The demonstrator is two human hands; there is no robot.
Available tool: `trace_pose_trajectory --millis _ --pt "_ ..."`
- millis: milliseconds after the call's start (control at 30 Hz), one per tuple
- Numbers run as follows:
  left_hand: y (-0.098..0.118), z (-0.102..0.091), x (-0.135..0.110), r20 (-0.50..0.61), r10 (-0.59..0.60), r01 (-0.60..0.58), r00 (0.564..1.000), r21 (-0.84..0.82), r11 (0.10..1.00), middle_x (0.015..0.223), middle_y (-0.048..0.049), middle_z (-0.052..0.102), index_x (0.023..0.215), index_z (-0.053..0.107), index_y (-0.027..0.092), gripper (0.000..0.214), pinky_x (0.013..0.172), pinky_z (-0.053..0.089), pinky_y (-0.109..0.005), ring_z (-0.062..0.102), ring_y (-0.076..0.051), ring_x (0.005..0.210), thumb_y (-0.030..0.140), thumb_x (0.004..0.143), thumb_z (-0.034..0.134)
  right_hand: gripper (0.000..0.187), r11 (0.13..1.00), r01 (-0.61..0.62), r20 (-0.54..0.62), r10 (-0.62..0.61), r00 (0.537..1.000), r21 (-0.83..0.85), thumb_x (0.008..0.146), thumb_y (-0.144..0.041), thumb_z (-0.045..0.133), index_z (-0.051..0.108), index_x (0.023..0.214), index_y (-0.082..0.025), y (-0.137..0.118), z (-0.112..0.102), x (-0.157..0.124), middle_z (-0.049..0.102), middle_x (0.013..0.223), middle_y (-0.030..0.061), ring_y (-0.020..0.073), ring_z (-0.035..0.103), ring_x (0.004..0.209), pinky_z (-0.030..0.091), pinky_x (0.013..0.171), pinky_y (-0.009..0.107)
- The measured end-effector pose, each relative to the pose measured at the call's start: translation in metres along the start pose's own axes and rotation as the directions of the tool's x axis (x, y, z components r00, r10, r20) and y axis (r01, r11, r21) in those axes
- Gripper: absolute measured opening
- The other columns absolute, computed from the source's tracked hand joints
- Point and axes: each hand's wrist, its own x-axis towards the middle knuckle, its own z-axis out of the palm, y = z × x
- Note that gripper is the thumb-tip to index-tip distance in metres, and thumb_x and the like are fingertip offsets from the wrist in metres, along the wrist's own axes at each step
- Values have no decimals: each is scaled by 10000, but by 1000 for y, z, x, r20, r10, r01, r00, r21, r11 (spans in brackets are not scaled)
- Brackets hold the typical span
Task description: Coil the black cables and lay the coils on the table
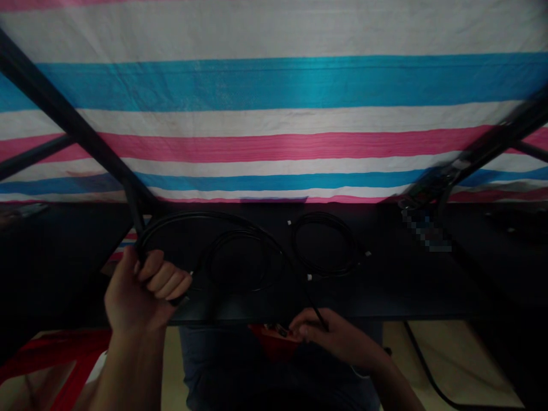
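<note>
My left hand (148,288) is closed in a fist around a black cable (201,214), raised over the left part of the black table (377,297). From that fist the cable arches to the right and comes down to my right hand (331,334). My right hand, low at the table's front edge, has its fingers closed on the cable near its end. Dim light hides the exact grip. On the table between my hands lies a coiled black cable (237,260). Right of it is another coiled black cable (325,271) with pale connector ends.
A striped plastic sheet (274,148) hangs behind the table. Dark metal struts (98,142) slant down at both sides. Below my right hand, a red item (276,345) rests at my lap. A red stool (72,365) stands at lower left, and a black cord (422,359) crosses the floor.
</note>
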Motion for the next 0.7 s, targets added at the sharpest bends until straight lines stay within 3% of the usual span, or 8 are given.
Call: trace_pose_trajectory --millis 67,133,267,367,433,500,600,700 --pt "0 4 -1 6 31 -31 999 -18 999 507 69 18 485 313 227 708 417 113 -221 -32 -76 426 509 1049 -8 525 998 -66 24 66 998 11 934 -648 563 763 1082 -185 7 4 -5 726 975 86 215 659 878 524 780 361" --pt "-8 7 -2 4 24 -24 1000 -71 997 503 74 3 486 253 229 686 410 97 -216 -46 -71 422 538 1044 2 624 995 -85 51 82 995 44 941 -719 473 750 1168 -209 9 10 -8 727 1056 105 208 666 847 542 759 370" --pt "-48 15 -2 -8 -117 112 993 -227 967 491 99 -15 537 139 228 610 357 80 -222 -66 -71 415 526 1028 344 634 990 39 -18 -37 999 135 966 -707 436 596 1424 -299 -4 30 -5 653 1337 117 232 671 1049 482 1003 460" --pt "-89 22 -5 25 -251 246 968 -318 916 485 107 27 562 136 231 570 346 152 -208 -20 -75 407 378 991 481 696 928 228 -196 -175 965 294 931 -764 421 594 1418 -298 -24 48 5 618 1403 119 272 614 1208 455 1052 473" --pt "-115 24 -11 45 -348 341 936 -359 869 478 109 45 561 146 236 559 343 187 -203 3 -76 397 346 979 501 665 864 377 -354 -255 900 335 912 -774 451 687 1280 -272 -36 56 12 688 1282 119 273 639 1142 493 998 443" --pt "-136 23 -21 65 -437 426 897 -390 816 458 111 69 547 166 239 566 337 208 -201 32 -70 373 349 966 530 588 815 473 -444 -305 842 336 928 -741 472 746 1065 -238 -45 60 16 751 959 98 244 683 905 542 842 382" --pt "-163 17 -42 73 -549 525 833 -421 740 416 107 166 514 259 223 555 364 293 -188 165 -51 327 322 920 623 588 838 443 -455 -275 847 319 931 -734 472 711 821 -209 -53 62 18 558 533 3 151 484 471 422 491 273" --pt "-185 8 -65 57 -665 646 745 -312 697 441 44 420 534 466 205 434 489 466 -222 498 -101 412 347 840 739 591 925 351 -380 -274 884 148 926 -705 497 678 691 -194 -62 66 14 528 521 0 125 415 456 325 449 247"
